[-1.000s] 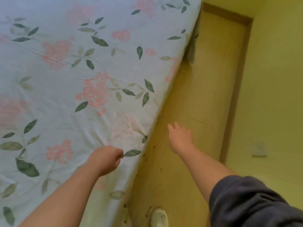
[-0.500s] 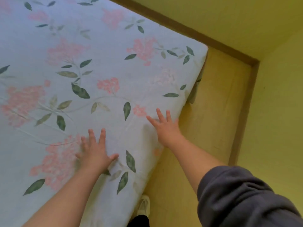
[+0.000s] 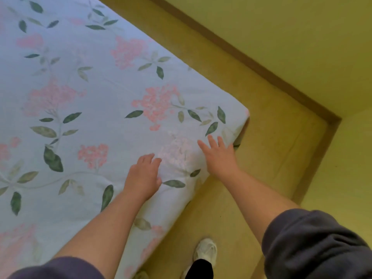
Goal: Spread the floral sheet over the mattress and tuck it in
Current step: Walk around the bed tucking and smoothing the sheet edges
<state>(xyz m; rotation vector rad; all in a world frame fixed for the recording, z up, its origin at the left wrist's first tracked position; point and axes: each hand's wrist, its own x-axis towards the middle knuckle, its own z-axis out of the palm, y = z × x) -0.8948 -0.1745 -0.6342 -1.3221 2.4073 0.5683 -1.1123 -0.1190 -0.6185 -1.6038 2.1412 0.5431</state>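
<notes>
Hands both palm-down on the floral sheet (image 3: 100, 97), centre-right of frame, close to the bed corner. Your left hand (image 3: 144, 177) rests on the top surface just inside the near edge, fingers loosely bent, gripping no cloth that I can see. Your right hand (image 3: 218, 158) lies flat at the edge itself, fingers straight and close together, tips pointing toward the corner.

Change noted: one second ago the left hand was fisted on the cloth at the edge, and the right hung off the bed over the floor (image 3: 271, 148). Half a second ago both were flat on top with fingers spread. Now both have slid along toward the corner, which sits right of centre with the skirting board (image 3: 261, 63) beyond it.

Sheet position: it covers the whole visible top, drapes down the near side toward lower centre, and wraps the corner. The mattress itself is hidden beneath. There are faint creases between your hands; elsewhere it is smooth.

Judgement: spreading looks done on this side, and you are in the smoothing pass. The corner tuck is probably next. A dark gap under the corner fold suggests loose cloth there. I cannot tell whether the near side is tucked.
</notes>
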